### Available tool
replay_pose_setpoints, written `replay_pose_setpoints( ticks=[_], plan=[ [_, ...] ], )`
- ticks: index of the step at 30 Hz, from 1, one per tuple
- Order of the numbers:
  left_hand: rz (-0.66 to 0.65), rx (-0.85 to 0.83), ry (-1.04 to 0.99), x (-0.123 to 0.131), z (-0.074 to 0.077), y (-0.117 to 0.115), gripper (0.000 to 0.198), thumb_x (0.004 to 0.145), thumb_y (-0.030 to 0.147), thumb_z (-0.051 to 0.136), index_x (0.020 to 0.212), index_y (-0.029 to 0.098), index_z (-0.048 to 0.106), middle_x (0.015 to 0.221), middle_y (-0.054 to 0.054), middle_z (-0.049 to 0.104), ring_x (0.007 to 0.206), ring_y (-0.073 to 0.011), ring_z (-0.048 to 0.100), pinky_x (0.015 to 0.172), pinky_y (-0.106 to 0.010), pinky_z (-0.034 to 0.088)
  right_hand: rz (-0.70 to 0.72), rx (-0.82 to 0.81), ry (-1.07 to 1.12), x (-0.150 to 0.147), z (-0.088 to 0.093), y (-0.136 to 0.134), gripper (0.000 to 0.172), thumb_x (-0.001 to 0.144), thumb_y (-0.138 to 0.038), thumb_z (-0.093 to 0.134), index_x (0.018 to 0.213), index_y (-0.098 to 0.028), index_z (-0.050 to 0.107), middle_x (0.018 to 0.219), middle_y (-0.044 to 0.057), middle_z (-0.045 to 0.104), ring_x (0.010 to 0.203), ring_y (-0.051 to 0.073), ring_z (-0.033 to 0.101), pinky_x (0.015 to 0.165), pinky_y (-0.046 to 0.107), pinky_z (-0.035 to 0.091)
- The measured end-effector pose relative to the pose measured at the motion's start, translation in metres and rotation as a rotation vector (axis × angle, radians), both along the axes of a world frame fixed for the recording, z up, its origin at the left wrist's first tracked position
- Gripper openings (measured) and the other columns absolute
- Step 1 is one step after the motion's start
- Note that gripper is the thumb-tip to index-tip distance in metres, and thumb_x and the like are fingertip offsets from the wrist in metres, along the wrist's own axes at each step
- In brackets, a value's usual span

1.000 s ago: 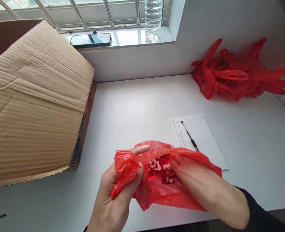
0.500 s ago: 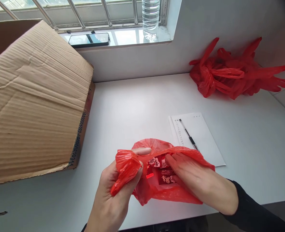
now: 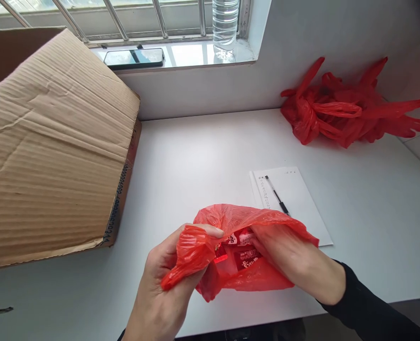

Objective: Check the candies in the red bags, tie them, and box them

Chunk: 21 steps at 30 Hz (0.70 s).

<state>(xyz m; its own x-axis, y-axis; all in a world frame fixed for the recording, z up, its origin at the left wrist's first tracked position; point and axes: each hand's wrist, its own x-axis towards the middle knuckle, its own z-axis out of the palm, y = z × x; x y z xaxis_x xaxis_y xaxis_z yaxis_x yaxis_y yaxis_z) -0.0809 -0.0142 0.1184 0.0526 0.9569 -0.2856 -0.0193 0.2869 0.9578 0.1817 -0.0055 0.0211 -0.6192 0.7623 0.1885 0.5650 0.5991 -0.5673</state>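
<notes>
Gripping the red bag point(image 3: 231, 215), lower centre, my left hand point(image 3: 170, 303) should spread its mouth; I cannot confirm what my right hand point(image 3: 284, 251), inside, holds.

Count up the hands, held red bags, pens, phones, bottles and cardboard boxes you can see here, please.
Hands: 2, the left hand and the right hand
Held red bag: 1
Pen: 1
Phone: 1
Bottle: 1
Cardboard box: 1
Total: 7
</notes>
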Motion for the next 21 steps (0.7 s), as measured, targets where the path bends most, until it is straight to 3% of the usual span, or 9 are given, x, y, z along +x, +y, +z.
replay_pose_setpoints(
  ticks=[3, 5, 6, 8, 10, 13, 16, 19, 21],
  plan=[
    [0.02, 0.02, -0.037, -0.002, 0.002, 0.0, 0.021, 0.092, 0.045, 0.071, 0.102, 0.028, 0.075, 0.054, 0.001, 0.063, 0.052, -0.0141, 0.055, 0.056, -0.024, 0.045, -0.031, 0.0, -0.026, 0.005, 0.001, -0.001, 0.066, 0.105, -0.011, 0.037, 0.164, -0.034, 0.02, 0.152, 0.003, 0.058, 0.131, 0.024, 0.063, 0.112, 0.043, 0.054],
    [0.065, 0.025, -0.06, -0.004, 0.004, -0.001, 0.023, 0.087, 0.045, 0.076, 0.102, 0.028, 0.076, 0.058, 0.0, 0.065, 0.055, -0.0153, 0.058, 0.057, -0.024, 0.048, -0.021, -0.086, -0.061, 0.002, 0.015, 0.003, 0.054, 0.103, -0.013, 0.041, 0.152, -0.034, 0.044, 0.138, 0.003, 0.068, 0.114, 0.025, 0.072, 0.097, 0.04, 0.063],
    [0.101, 0.018, -0.064, -0.004, 0.006, 0.0, 0.024, 0.085, 0.045, 0.078, 0.102, 0.029, 0.077, 0.063, -0.001, 0.068, 0.058, -0.0161, 0.06, 0.057, -0.024, 0.049, -0.026, -0.146, -0.097, -0.002, 0.027, 0.006, 0.045, 0.101, -0.015, 0.043, 0.14, -0.034, 0.055, 0.123, 0.002, 0.075, 0.097, 0.024, 0.077, 0.081, 0.035, 0.066],
    [0.139, -0.008, -0.089, -0.004, 0.009, 0.001, 0.021, 0.083, 0.044, 0.08, 0.095, 0.028, 0.078, 0.07, -0.001, 0.069, 0.059, -0.0163, 0.062, 0.055, -0.024, 0.049, -0.058, -0.193, -0.17, -0.011, 0.054, 0.011, 0.032, 0.098, -0.013, 0.044, 0.115, -0.031, 0.064, 0.087, -0.001, 0.075, 0.06, 0.018, 0.07, 0.048, 0.028, 0.056],
    [0.161, -0.027, -0.149, -0.002, 0.013, 0.004, 0.018, 0.083, 0.042, 0.08, 0.083, 0.025, 0.075, 0.068, 0.0, 0.065, 0.054, -0.0142, 0.06, 0.052, -0.023, 0.047, -0.086, -0.147, -0.279, -0.016, 0.079, 0.013, 0.027, 0.092, -0.009, 0.041, 0.093, -0.028, 0.06, 0.067, -0.003, 0.064, 0.043, 0.015, 0.055, 0.034, 0.029, 0.037],
    [0.266, -0.009, -0.222, 0.004, 0.017, 0.007, 0.022, 0.081, 0.036, 0.08, 0.073, 0.022, 0.066, 0.061, 0.002, 0.053, 0.05, -0.0108, 0.051, 0.048, -0.021, 0.042, -0.076, 0.045, -0.38, -0.012, 0.099, 0.009, 0.026, 0.081, -0.006, 0.04, 0.084, -0.026, 0.056, 0.062, -0.001, 0.058, 0.04, 0.016, 0.05, 0.035, 0.032, 0.031],
    [0.366, 0.037, -0.217, 0.009, 0.02, 0.007, 0.025, 0.075, 0.032, 0.084, 0.077, 0.024, 0.061, 0.063, 0.003, 0.051, 0.053, -0.011, 0.048, 0.051, -0.021, 0.043, -0.028, 0.243, -0.373, -0.003, 0.103, 0.0, 0.042, 0.078, -0.006, 0.042, 0.11, -0.022, 0.063, 0.073, 0.001, 0.067, 0.047, 0.017, 0.057, 0.038, 0.031, 0.038],
    [0.33, 0.094, -0.197, 0.008, 0.021, 0.004, 0.031, 0.072, 0.033, 0.088, 0.09, 0.029, 0.063, 0.075, 0.001, 0.061, 0.065, -0.0156, 0.058, 0.06, -0.025, 0.05, -0.096, 0.341, -0.277, 0.0, 0.106, -0.01, 0.054, 0.086, -0.005, 0.043, 0.137, -0.017, 0.056, 0.107, 0.004, 0.076, 0.085, 0.02, 0.071, 0.066, 0.031, 0.052],
    [0.277, 0.149, -0.193, 0.004, 0.021, 0.002, 0.038, 0.071, 0.037, 0.089, 0.1, 0.031, 0.065, 0.089, -0.002, 0.066, 0.078, -0.0208, 0.064, 0.068, -0.029, 0.055, -0.124, 0.318, -0.207, 0.0, 0.107, -0.011, 0.051, 0.091, -0.006, 0.045, 0.14, -0.019, 0.056, 0.123, 0.004, 0.073, 0.111, 0.022, 0.066, 0.092, 0.034, 0.049]
  ],
)
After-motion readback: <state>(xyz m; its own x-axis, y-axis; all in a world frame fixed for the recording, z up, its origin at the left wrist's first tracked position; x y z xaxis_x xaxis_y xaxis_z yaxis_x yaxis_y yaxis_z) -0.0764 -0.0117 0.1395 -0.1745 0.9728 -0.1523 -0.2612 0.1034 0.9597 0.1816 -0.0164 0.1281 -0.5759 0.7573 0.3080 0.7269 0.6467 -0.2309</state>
